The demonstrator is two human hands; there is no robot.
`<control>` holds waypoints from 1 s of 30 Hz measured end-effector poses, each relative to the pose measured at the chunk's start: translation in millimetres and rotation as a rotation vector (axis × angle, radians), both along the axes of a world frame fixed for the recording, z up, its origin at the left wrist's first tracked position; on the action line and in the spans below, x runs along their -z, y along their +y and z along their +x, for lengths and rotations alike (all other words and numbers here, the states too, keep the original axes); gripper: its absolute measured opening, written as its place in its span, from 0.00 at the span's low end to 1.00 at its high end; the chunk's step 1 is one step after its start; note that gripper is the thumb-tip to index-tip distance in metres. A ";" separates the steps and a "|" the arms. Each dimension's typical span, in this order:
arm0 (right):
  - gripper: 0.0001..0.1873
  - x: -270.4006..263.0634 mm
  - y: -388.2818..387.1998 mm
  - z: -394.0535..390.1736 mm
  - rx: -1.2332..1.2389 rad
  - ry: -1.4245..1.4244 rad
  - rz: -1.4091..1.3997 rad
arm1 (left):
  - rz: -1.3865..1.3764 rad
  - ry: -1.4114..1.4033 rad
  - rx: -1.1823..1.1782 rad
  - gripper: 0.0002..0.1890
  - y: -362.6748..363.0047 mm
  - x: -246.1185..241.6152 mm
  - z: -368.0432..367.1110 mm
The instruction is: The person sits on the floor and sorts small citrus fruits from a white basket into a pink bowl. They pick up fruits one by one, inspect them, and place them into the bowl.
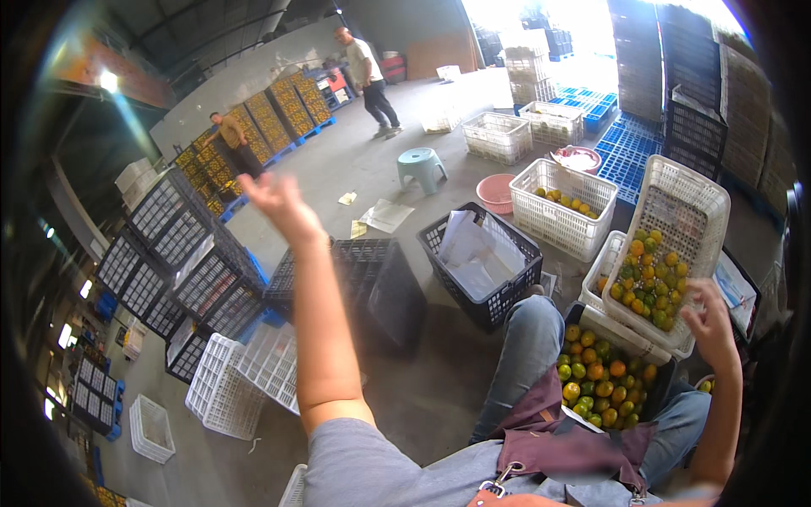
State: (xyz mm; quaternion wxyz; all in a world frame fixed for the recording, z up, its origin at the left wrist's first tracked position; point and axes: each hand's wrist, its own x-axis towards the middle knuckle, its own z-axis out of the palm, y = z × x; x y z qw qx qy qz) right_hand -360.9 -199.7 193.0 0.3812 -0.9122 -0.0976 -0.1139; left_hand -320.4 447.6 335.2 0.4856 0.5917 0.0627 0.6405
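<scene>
My left hand is raised at the end of an outstretched arm, fingers spread and slightly blurred, with nothing in it. At the right, my right hand has bent, parted fingers beside the rim of a tilted white plastic crate; whether it touches the rim cannot be told. Green-orange citrus fruits lie in the lower part of that crate. Between my knees stands a dark crate full of similar citrus fruits. A white crate further off holds several more fruits.
A black crate with papers stands ahead, beside a pink basket and a light-blue stool. Stacked black crates and white crates are at the left. Two people stand further back near fruit-filled stacks.
</scene>
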 end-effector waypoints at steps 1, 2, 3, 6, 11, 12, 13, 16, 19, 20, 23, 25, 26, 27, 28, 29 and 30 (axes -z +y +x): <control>0.23 12.5 -9.9 -5.4 -0.030 0.049 -0.099 | 0.010 0.124 0.066 0.48 -8.2 13.3 14.0; 0.24 27.5 -18.1 -6.8 -0.038 -0.036 -0.271 | -0.129 0.221 0.172 0.54 -3.5 15.9 21.9; 0.24 37.8 -34.3 -12.0 -0.018 -0.011 -0.281 | -0.249 0.242 0.213 0.55 6.1 13.7 29.5; 0.26 69.1 -88.6 -24.2 0.119 0.167 -0.352 | -0.396 0.283 0.164 0.58 74.3 -28.5 35.7; 0.25 126.7 -161.6 -21.6 0.213 0.323 -0.212 | -0.438 0.307 0.020 0.62 168.4 -101.5 19.2; 0.25 141.7 -168.4 -17.6 0.214 0.338 -0.173 | -0.420 0.342 -0.087 0.58 169.8 -102.1 23.3; 0.25 157.1 -173.9 -16.4 0.257 0.391 -0.151 | -0.382 0.399 -0.062 0.56 164.4 -94.7 27.9; 0.23 197.6 -191.5 -5.0 0.071 0.570 -0.240 | -0.183 0.573 0.122 0.46 119.5 -43.1 68.3; 0.28 232.6 -217.4 -10.3 -0.023 0.659 -0.302 | -0.106 0.871 0.554 0.27 14.1 66.8 132.3; 0.29 244.6 -223.0 -12.4 0.054 0.593 -0.361 | -0.076 1.092 0.696 0.24 -31.7 101.7 146.5; 0.27 266.3 -248.8 -11.9 0.185 0.759 -0.366 | 0.417 1.334 1.054 0.23 -202.5 208.5 158.4; 0.24 275.3 -256.8 -17.3 0.284 0.785 -0.488 | 1.020 1.266 1.223 0.21 -323.3 267.5 138.7; 0.23 277.8 -259.7 -26.0 0.313 0.781 -0.480 | 1.024 1.284 1.465 0.22 -378.0 289.4 121.7; 0.27 279.8 -262.8 -26.5 0.256 0.931 -0.521 | 1.059 1.295 1.658 0.22 -427.9 305.6 105.8; 0.28 281.2 -267.6 -31.5 0.221 0.949 -0.540 | 1.075 1.315 1.813 0.23 -472.3 318.1 89.3; 0.29 283.4 -274.2 -33.3 0.243 1.033 -0.504 | 1.102 1.347 1.940 0.23 -513.6 329.2 74.7; 0.28 285.9 -284.2 -37.1 0.371 1.064 -0.403 | 1.274 1.283 1.990 0.23 -550.8 337.0 66.5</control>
